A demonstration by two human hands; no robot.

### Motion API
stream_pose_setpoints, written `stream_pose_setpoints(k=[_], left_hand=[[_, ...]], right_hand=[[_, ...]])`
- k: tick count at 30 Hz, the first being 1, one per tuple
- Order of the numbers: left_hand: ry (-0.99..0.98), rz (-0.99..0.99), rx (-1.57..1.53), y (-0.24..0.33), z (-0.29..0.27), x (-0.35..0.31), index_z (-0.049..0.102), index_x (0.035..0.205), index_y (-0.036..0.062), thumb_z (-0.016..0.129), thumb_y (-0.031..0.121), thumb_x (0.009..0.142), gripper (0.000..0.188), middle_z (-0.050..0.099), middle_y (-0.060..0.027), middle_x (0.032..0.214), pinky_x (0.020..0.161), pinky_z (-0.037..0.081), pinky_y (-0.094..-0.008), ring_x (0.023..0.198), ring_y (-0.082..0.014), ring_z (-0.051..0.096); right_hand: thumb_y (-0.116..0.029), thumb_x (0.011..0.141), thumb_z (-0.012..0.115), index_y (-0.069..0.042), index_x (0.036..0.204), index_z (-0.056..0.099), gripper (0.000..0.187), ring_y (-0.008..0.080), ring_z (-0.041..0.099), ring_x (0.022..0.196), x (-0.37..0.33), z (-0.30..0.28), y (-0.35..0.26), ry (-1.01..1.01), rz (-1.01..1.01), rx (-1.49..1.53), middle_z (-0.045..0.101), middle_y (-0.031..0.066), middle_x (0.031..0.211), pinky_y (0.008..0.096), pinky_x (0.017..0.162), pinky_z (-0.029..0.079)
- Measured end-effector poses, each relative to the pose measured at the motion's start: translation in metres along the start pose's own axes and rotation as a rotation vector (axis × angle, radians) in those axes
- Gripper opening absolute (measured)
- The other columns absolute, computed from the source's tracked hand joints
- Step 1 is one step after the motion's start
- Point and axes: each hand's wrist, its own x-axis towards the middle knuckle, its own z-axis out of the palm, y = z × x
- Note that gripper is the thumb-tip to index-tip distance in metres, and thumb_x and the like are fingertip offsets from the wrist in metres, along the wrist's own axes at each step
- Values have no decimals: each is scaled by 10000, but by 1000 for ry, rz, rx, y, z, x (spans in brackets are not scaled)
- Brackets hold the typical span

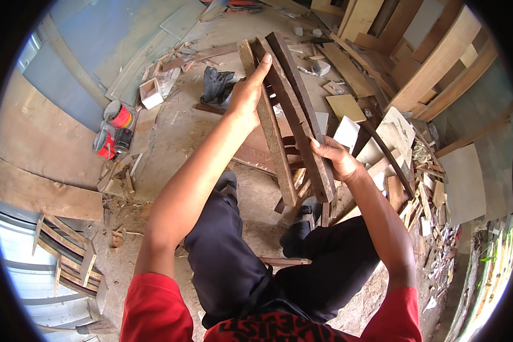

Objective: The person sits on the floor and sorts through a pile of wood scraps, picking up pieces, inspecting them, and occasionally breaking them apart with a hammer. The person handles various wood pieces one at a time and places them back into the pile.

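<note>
In front of me I hold up a bundle of long, narrow wooden strips, one light-edged and two dark brown. They slant from the upper left down toward my knees, with gaps between them. My left hand is closed round the far end, thumb on the middle strip. Nearer to me, my right hand grips the right side by the lower end, thumb pressed on the dark wood. Short dark pieces show in the gaps; whether they join the strips I cannot tell. Beneath lies a reddish-brown board.
Red paint cans and a white box stand at the left. Black boots lie beyond the strips. Scrap wood is heaped at the right, and planks lean behind it. A wooden bar lies between my legs.
</note>
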Motion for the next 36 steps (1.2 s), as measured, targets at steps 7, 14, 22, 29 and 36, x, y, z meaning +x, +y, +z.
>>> stream_pose_setpoints(k=[7,14,22,29,36], left_hand=[[-55,-67,-52,-11,14,-3,561,1190,4,792,436,805,623,634,-115,1079,800,574,-378,975,-192,639],[-20,-73,-82,-25,15,3,560,1120,22,664,572,858,618,627,-127,1080,799,564,-399,932,-218,643],[-435,54,-286,-11,-13,17,570,1053,-2,477,672,906,696,555,-86,860,583,410,-308,630,-172,491],[-427,62,-248,-23,4,15,530,1134,-90,442,681,909,808,465,-61,845,506,343,-261,694,-162,426],[-421,15,-150,-35,-2,23,506,1142,-39,482,652,899,732,431,-40,822,556,355,-285,728,-179,417]], right_hand=[[-504,869,665,-28,1209,566,593,256,567,1069,4,-47,23,-2,74,36,614,104,1054,528,925,478],[-303,875,721,50,1258,492,569,268,644,1017,-13,-27,0,61,-69,-233,616,151,1123,447,896,544],[-284,801,797,69,1146,519,567,188,670,727,-55,-101,-29,708,-180,-898,670,159,903,346,639,533],[-286,804,746,23,1139,500,518,455,637,965,-119,-230,180,1083,119,-1085,656,285,997,486,813,500],[-266,843,696,21,1210,443,530,479,607,1032,-173,-240,347,1288,459,-965,629,324,1053,545,873,488]])
